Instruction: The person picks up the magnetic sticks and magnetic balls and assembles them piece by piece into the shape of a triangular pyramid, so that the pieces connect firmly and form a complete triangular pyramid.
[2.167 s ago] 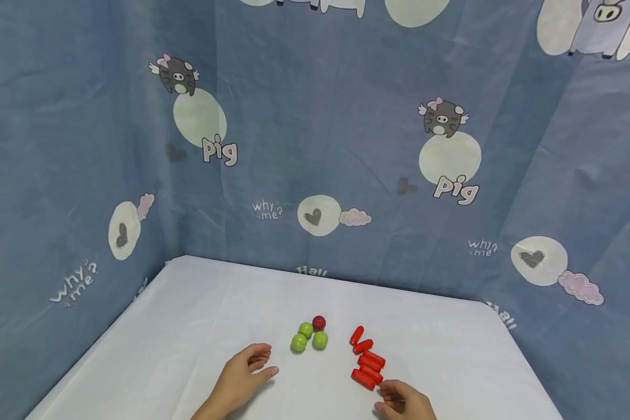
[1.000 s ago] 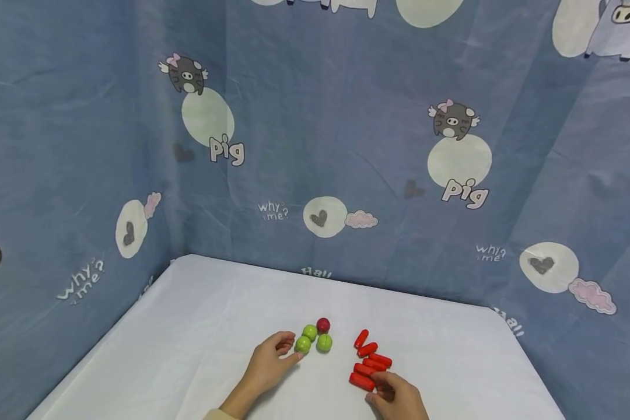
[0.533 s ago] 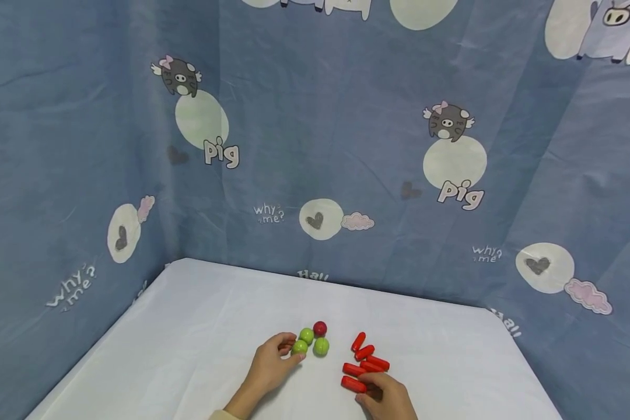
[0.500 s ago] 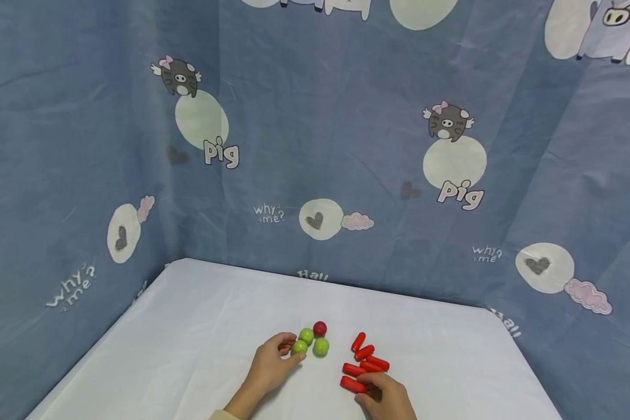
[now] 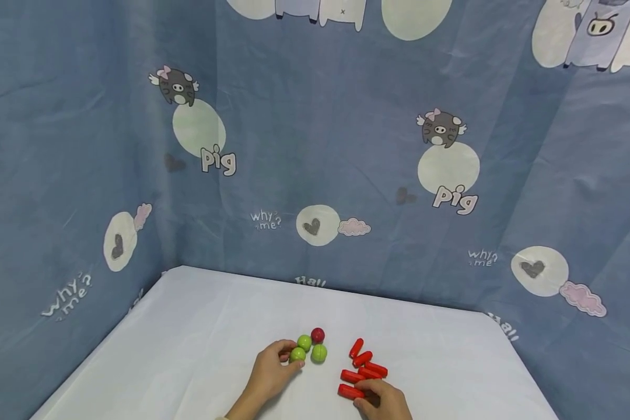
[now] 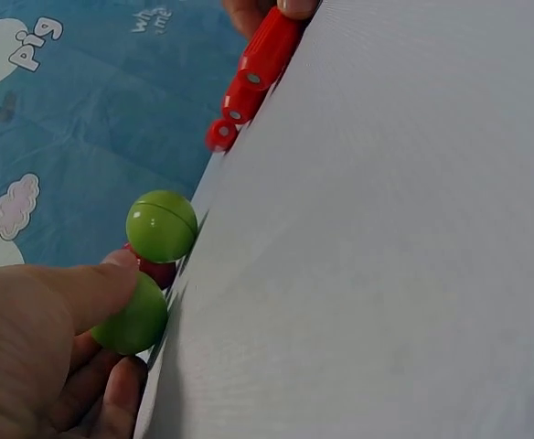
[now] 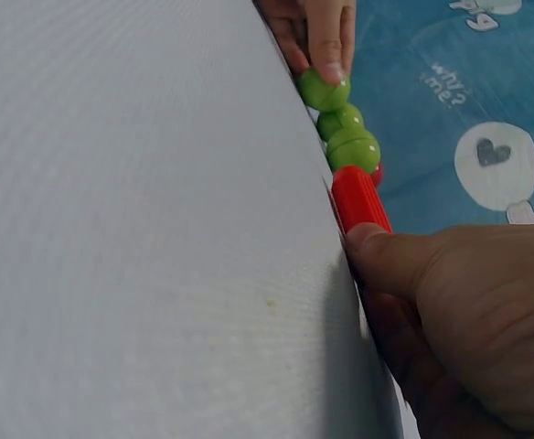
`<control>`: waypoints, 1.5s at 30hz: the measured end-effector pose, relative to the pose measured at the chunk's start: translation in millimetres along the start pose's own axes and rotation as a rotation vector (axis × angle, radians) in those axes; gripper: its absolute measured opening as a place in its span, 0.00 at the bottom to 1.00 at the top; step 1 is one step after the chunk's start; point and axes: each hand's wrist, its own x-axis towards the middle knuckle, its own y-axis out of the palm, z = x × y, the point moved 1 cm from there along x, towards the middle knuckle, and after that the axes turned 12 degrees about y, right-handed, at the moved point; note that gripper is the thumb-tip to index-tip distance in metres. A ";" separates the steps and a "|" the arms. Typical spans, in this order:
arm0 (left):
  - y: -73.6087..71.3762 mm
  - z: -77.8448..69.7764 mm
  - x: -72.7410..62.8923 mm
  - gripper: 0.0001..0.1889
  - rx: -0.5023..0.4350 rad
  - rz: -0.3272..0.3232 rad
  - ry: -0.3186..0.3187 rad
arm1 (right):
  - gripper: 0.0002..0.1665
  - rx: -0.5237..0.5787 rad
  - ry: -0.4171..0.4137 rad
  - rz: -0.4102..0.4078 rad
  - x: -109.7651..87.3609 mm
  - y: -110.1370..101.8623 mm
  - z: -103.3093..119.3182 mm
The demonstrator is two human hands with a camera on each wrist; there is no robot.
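My left hand pinches the nearest green ball between thumb and fingers, at the left of a small cluster. In the left wrist view the thumb lies on that ball, which sits at the white surface. Close by are two other green balls and a dark red ball. To the right, my right hand pinches the right end of the nearest ribbed red rod. Another red rod lies just behind it. In the right wrist view my thumb presses the held rod.
Several more red rods lie in a loose row behind the right hand, the farthest tilted upright in view. A white cloth-covered table is bordered by blue printed curtains at the back and left.
My left hand has moved right and closed its fingers on the nearest green ball. My right hand has taken the nearest rod and moved left; the two front rods have shifted away from the others.
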 end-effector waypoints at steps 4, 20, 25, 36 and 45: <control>-1.1 2.1 -1.8 0.20 -0.004 0.010 -0.004 | 0.16 0.018 0.007 0.015 -1.4 1.3 0.8; -10.9 2.8 -15.7 0.21 -0.117 0.104 -0.086 | 0.21 0.104 0.017 0.144 -3.2 5.0 -0.6; -11.6 1.6 -24.1 0.21 -0.162 0.149 -0.155 | 0.22 0.102 0.035 0.153 -5.1 7.3 -1.7; -11.0 -12.1 -31.9 0.20 -0.218 0.180 -0.225 | 0.21 0.128 0.023 0.175 -3.8 9.5 3.6; -10.2 -11.9 -37.7 0.20 -0.198 0.169 -0.183 | 0.23 0.129 -0.042 0.201 -6.6 8.0 1.8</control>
